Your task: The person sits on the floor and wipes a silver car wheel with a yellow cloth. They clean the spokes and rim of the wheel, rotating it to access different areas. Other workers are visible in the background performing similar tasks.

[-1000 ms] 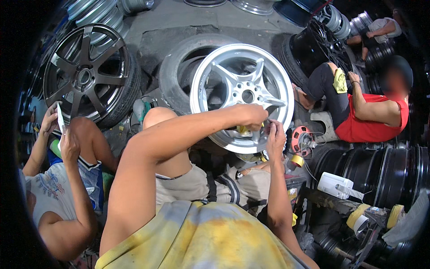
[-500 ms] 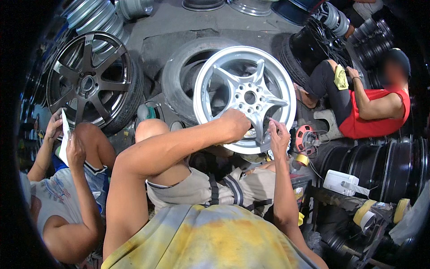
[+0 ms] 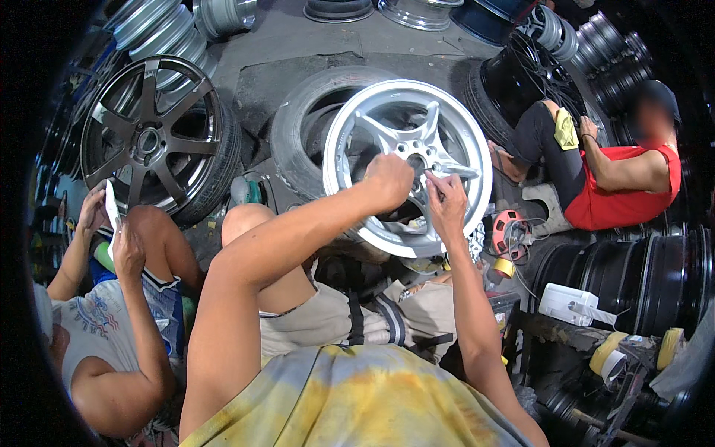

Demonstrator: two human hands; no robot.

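Your left hand [image 3: 389,179] has risen to eight o'clock of the hub [image 3: 421,151], curled, contents hidden; right hand [image 3: 448,207], loosely open, to five; the silver wheel [image 3: 427,128], twelve o'clock, looks evenly finished, what's left unclear

rim [image 3: 427,132]: silver | many-spoked wheel [image 3: 150,141]: dark grey | shirt [image 3: 350,395]: blotched yellow-grey | vest [image 3: 622,210]: red

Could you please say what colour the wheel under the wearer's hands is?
The wheel is silver; the head view shows it best.
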